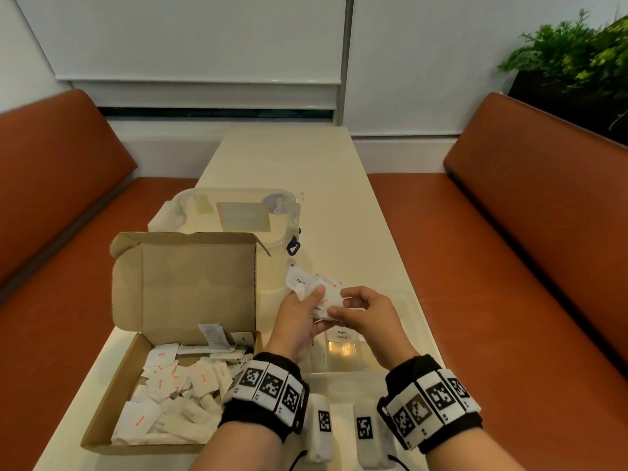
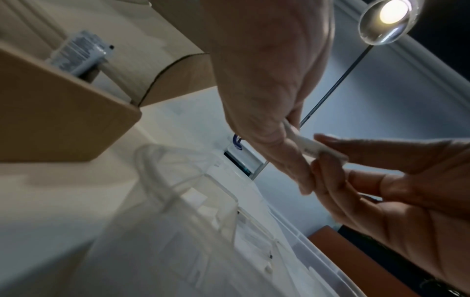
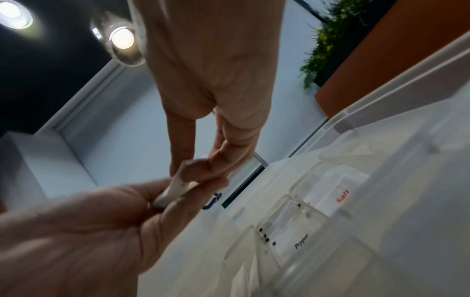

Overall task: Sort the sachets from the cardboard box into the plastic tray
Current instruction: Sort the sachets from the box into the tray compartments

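The open cardboard box [image 1: 102, 426] lies at the left, with several white sachets [image 1: 170, 396] loose inside. To its right the clear plastic tray [image 1: 416, 307] sits under my hands; a Pepper sachet [image 3: 292, 243] and a Salt sachet [image 3: 338, 197] lie in separate compartments. Above the tray my left hand [image 1: 314, 297] grips a small fan of sachets [image 1: 306, 282], one of them marked Pepper. My right hand [image 1: 339, 305] pinches the near edge of one sachet [image 2: 312, 147] in that fan between thumb and fingers. Most of the tray is hidden by both hands.
A clear lidded plastic container [image 1: 238, 215] with a blue clip stands behind the box. Two white marker-tagged devices [image 1: 323, 423] lie at the table's near edge. Orange benches [image 1: 509, 249] flank the narrow table. A plant [image 1: 577, 52] stands at the back right.
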Demonstrator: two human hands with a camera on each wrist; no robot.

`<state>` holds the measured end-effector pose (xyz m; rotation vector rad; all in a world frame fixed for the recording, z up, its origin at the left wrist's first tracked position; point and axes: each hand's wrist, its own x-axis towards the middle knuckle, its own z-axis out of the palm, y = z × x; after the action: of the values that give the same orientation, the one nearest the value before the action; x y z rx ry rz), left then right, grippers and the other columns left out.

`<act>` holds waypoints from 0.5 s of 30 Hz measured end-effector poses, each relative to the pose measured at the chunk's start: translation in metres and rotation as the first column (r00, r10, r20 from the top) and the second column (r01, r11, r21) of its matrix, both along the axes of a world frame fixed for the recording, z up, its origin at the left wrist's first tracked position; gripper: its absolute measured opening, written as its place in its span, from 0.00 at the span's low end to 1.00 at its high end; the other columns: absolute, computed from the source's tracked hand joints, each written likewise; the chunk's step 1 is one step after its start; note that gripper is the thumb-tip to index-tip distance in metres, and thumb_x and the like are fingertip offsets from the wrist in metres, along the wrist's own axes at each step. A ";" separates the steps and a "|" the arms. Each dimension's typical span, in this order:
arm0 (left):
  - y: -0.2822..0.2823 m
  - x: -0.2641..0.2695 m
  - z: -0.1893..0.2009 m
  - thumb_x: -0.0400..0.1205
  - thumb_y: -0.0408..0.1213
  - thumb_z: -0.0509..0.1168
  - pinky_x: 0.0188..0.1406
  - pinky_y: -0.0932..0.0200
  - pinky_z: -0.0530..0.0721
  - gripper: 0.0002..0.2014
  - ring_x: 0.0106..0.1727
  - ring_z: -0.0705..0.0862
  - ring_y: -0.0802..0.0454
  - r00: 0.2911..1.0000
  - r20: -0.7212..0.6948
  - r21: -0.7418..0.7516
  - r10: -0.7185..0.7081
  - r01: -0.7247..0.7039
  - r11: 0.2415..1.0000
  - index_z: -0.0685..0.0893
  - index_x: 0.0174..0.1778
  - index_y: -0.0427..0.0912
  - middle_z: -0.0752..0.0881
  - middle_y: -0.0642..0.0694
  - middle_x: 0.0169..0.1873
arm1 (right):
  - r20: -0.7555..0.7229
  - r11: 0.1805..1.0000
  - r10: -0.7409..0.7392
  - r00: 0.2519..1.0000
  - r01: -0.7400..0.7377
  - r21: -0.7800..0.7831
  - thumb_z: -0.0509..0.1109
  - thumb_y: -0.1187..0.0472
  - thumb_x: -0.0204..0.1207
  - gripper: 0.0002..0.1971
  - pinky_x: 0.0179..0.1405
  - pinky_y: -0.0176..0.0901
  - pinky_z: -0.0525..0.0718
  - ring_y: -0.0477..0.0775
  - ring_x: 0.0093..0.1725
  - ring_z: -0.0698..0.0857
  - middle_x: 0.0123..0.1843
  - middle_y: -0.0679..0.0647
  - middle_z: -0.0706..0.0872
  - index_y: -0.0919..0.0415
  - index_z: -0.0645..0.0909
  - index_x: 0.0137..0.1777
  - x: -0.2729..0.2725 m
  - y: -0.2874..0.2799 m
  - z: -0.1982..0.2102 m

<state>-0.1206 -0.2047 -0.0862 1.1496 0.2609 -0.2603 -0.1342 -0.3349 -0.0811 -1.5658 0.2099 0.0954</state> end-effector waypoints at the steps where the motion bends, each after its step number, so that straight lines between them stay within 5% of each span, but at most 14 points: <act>1: 0.000 0.000 0.000 0.86 0.32 0.59 0.39 0.53 0.90 0.15 0.51 0.88 0.38 1.000 -0.005 -0.005 0.018 -0.018 1.000 0.77 0.67 0.32 0.86 0.30 0.57 | -0.012 1.000 0.012 1.000 -0.012 0.025 0.81 0.71 0.64 0.20 0.46 0.44 0.89 0.55 0.44 0.86 0.44 0.57 0.82 0.62 0.82 0.55 -0.001 -0.001 0.001; 11: -0.001 -0.003 -0.003 0.86 0.31 0.57 0.43 0.50 0.89 0.14 0.48 0.88 0.40 0.995 -0.028 -0.034 0.099 -0.100 0.994 0.76 0.67 0.34 0.87 0.32 0.53 | -0.070 0.993 0.121 0.990 -0.121 0.010 0.79 0.75 0.64 0.16 0.45 0.47 0.90 0.58 0.39 0.89 0.38 0.63 0.89 0.67 0.81 0.49 -0.007 -0.013 0.005; 15: -0.001 -0.002 -0.001 0.87 0.32 0.56 0.45 0.49 0.88 0.15 0.51 0.88 0.38 0.996 -0.032 -0.051 0.088 -0.089 0.995 0.74 0.69 0.33 0.85 0.29 0.57 | -0.100 0.978 0.205 0.974 -0.208 -0.019 0.79 0.73 0.65 0.11 0.37 0.39 0.87 0.52 0.33 0.87 0.35 0.60 0.87 0.68 0.83 0.47 -0.008 -0.015 0.007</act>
<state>-0.1225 -0.2056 -0.0875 1.0805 0.3285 -0.2049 -0.1418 -0.3500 -0.0744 -1.6109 0.1247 0.3339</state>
